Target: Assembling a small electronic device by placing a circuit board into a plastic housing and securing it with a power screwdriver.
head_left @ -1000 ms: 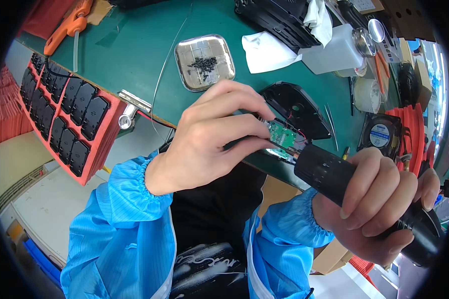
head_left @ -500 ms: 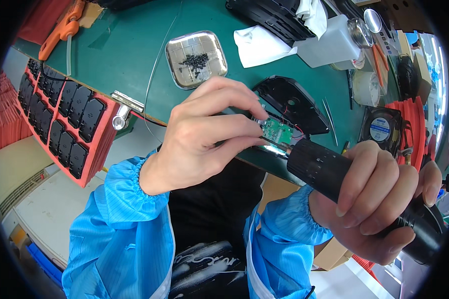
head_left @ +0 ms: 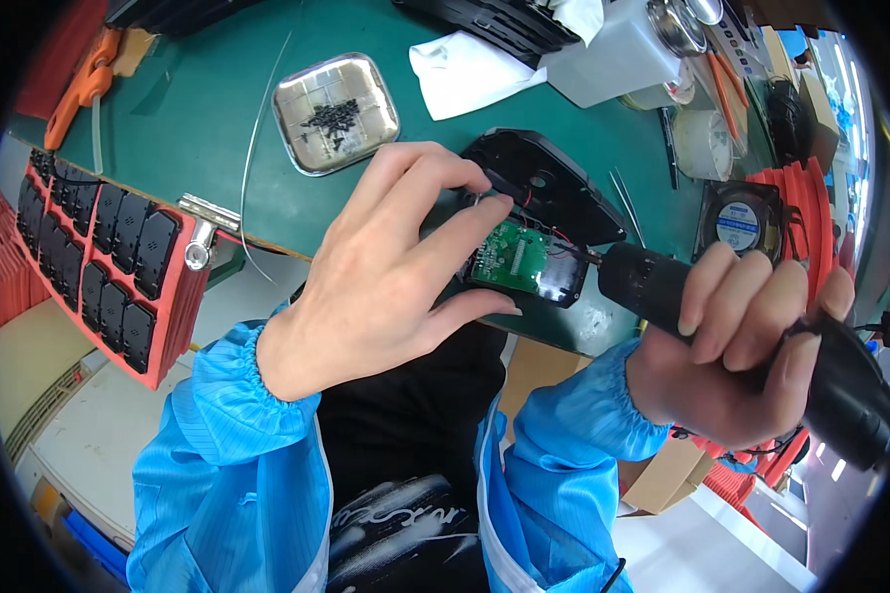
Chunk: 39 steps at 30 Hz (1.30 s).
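My left hand point(head_left: 381, 262) reaches over a black plastic housing point(head_left: 561, 287) with a green circuit board point(head_left: 512, 255) in it. Its thumb lies at the near edge and its fingertips at the far edge, bracing the housing between them. The fingers hide the housing's left end. Thin wires run from the board toward an opened black cover point(head_left: 554, 183) just behind. My right hand point(head_left: 747, 341) is wrapped round a black electric screwdriver point(head_left: 645, 287). The driver's tip points left, close to the housing's right end; whether it touches cannot be made out.
A metal tray point(head_left: 295, 140) holds a heap of small black screws point(head_left: 334, 119). Tweezers point(head_left: 627, 206) lie right of the cover. White cloth point(head_left: 475, 74) and a white bottle point(head_left: 603, 59) stand behind. An orange glue gun point(head_left: 87, 84) and red-framed black parts point(head_left: 119, 247) are at left.
My left hand has opened from a pinch at the driver's bit and spread over the board. The screwdriver has drawn back right, away from those fingers. The whole view has shifted slightly.
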{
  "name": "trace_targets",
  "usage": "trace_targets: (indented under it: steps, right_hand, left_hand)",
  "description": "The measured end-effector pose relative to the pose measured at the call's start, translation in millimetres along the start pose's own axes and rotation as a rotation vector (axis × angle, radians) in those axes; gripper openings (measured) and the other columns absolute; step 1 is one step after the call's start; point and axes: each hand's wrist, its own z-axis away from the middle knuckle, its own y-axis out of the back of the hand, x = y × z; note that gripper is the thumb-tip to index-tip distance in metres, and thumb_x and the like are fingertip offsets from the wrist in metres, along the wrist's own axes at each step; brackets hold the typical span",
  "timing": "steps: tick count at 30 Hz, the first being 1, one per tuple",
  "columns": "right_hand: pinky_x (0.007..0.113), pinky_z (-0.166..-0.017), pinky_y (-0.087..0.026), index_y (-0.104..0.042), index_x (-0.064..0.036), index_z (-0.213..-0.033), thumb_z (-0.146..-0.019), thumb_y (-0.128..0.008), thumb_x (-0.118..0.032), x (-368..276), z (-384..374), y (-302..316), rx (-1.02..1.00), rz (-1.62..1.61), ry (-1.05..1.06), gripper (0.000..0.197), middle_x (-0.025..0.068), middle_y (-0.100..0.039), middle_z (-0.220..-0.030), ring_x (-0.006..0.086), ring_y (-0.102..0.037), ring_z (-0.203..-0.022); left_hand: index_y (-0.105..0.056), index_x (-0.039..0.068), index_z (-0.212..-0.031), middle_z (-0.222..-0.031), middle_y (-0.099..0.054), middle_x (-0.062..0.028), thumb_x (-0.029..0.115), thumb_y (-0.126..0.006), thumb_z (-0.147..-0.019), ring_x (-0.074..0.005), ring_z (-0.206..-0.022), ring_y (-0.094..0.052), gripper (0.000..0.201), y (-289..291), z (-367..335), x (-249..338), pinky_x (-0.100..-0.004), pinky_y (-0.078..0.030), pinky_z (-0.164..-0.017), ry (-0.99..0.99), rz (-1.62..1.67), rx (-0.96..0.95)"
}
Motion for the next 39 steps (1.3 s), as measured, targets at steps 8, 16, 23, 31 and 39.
trace_targets:
  steps: [8, 16, 23, 31, 39]
  right_hand:
    - [0.031, -0.051, -0.041, -0.047, 0.0015, -0.134, -0.097, -0.055, -0.02, 13.8, -0.8, 9.0, -0.03, 0.033, -0.017, 0.043, 0.0005, -0.047, -0.068, 0.0105, -0.044, -0.051]
    - [0.031, -0.048, -0.039, -0.049, -0.0005, -0.125, -0.099, -0.055, -0.02, 18.2, -6.6, 9.9, -0.144, -0.01, -0.049, 0.033, 0.001, -0.045, -0.066, 0.0104, -0.042, -0.048]
    - [0.031, -0.048, -0.04, -0.049, -0.0016, -0.122, -0.099, -0.053, -0.017, 25.2, -5.7, -0.9, -0.082, 0.137, 0.004, 0.028, 0.0007, -0.044, -0.065, 0.0101, -0.041, -0.047]
    - [0.031, -0.048, -0.039, -0.048, -0.0013, -0.128, -0.099, -0.053, -0.017, 22.4, -7.4, 2.7, -0.09, 0.092, -0.031, 0.033, 0.0002, -0.043, -0.065, 0.0099, -0.039, -0.048]
    - [0.03, -0.051, -0.04, -0.048, -0.0004, -0.134, -0.099, -0.052, -0.017, 23.0, -9.4, 6.1, -0.154, 0.031, -0.048, 0.039, -0.0003, -0.044, -0.067, 0.0097, -0.041, -0.049]
  left_hand:
    - [-0.073, 0.0, -0.117, -0.125, -0.06, -0.014, 0.021, -0.094, -0.057, -0.0382, -0.118, -0.055, 0.067, -4.1, -3.1, 4.9, -0.0492, -0.05, -0.096, 0.016, -0.075, -0.067]
    - [-0.073, -0.001, -0.118, -0.124, -0.06, -0.0137, 0.021, -0.093, -0.058, -0.0377, -0.118, -0.055, 0.067, -5.6, -2.6, 5.9, -0.0487, -0.05, -0.096, -0.008, -0.128, -0.072]
    - [-0.074, -0.001, -0.116, -0.122, -0.06, -0.0133, 0.021, -0.093, -0.057, -0.0366, -0.117, -0.056, 0.066, -4.3, -4.1, 6.4, -0.048, -0.051, -0.095, -0.004, -0.145, -0.077]
    - [-0.074, -0.002, -0.114, -0.121, -0.06, -0.0135, 0.022, -0.093, -0.056, -0.0363, -0.116, -0.056, 0.065, -3.9, -6.1, 4.6, -0.0474, -0.051, -0.094, -0.024, -0.13, -0.072]
    - [-0.073, -0.002, -0.113, -0.12, -0.06, -0.0135, 0.022, -0.093, -0.056, -0.0364, -0.114, -0.056, 0.065, -2.9, -4.3, 1.3, -0.0468, -0.052, -0.093, -0.046, -0.114, -0.053]
